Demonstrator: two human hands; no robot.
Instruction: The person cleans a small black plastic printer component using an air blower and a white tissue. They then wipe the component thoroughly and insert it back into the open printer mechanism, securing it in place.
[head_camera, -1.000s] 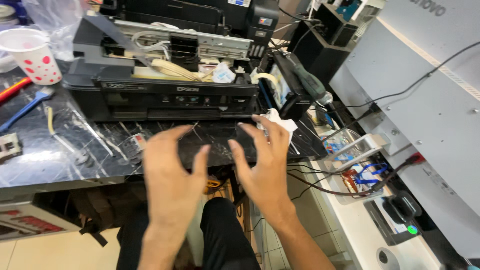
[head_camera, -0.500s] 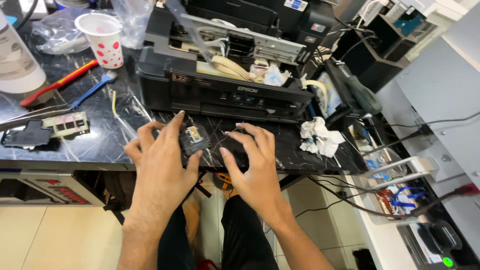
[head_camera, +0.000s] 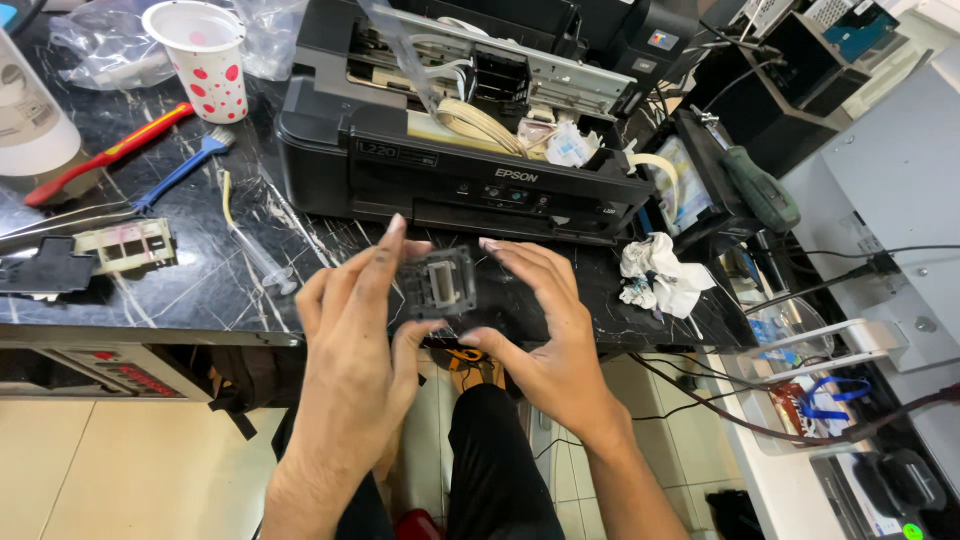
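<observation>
1. Black plastic, small and squarish with a pale rectangular window: this part (head_camera: 438, 284) sits between both hands, raised just above the near edge of the counter (head_camera: 200, 290), over the person's lap.
2. Left hand (head_camera: 355, 335) has its fingers (head_camera: 385, 250) half closed round the part's left side, thumb below and forefinger stretched up along its edge. That hold seems meant to turn the windowed face toward the eyes.
3. Right hand (head_camera: 545, 325) meets the part from the right. Its thumb tip touches the lower corner, while the other fingers are spread and only loosely curved, steadying more than clamping.
4. Just beyond, a crumpled white tissue (head_camera: 655, 275) lies on the dark marbled counter, near the right hand, likely kept close for wiping.
5. On the left of the counter lie a clear syringe (head_camera: 255, 250), a pale slotted piece (head_camera: 127, 245), a blue toothbrush (head_camera: 180, 170) and a red-handled tool (head_camera: 110, 152), well apart from the hands.
6. Farther back stands an opened black printer (head_camera: 450, 170), cover off, with ribbon cables and metal rail exposed.
7. Farthest left is a white paper cup (head_camera: 200, 60) with red dots, upright beside crumpled clear plastic.
</observation>
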